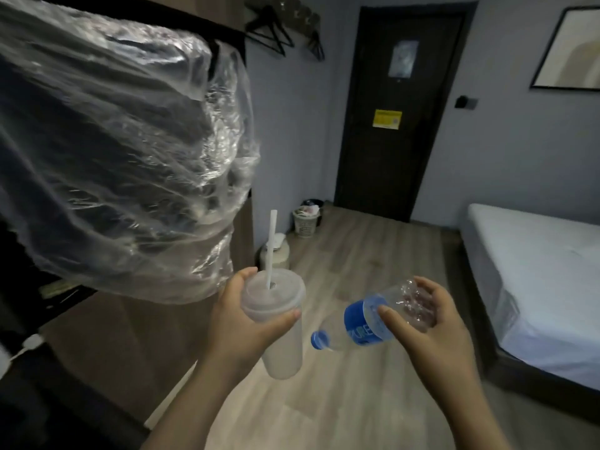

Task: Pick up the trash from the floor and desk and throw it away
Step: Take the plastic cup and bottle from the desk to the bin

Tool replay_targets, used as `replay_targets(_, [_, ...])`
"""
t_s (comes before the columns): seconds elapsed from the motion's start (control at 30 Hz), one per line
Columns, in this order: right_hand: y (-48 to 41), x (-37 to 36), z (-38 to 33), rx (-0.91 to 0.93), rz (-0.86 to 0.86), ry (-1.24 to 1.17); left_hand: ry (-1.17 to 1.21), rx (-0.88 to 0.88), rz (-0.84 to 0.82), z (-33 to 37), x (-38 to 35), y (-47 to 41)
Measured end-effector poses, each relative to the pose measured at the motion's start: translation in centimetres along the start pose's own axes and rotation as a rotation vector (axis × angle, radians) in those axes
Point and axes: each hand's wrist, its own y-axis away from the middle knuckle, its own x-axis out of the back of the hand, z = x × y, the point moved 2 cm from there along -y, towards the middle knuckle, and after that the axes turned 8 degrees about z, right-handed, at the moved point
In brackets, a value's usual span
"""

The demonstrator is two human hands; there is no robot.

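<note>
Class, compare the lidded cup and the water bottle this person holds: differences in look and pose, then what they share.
The cup is frosted; the bottle is clear with a blue label and cap. The cup stands nearly upright in the left hand; the bottle lies tilted, cap lowest, in the right hand. The cup carries a white straw; the bottle has none. Both are plastic drink containers, each gripped by one hand.
</note>
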Motion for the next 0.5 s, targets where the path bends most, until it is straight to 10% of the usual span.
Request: replay_targets(0.5, [-18.8,-11.3,4.1,-0.046,0.030,0.170,-0.025,-0.036,-0.067,-6.4,-10.5,-22.8])
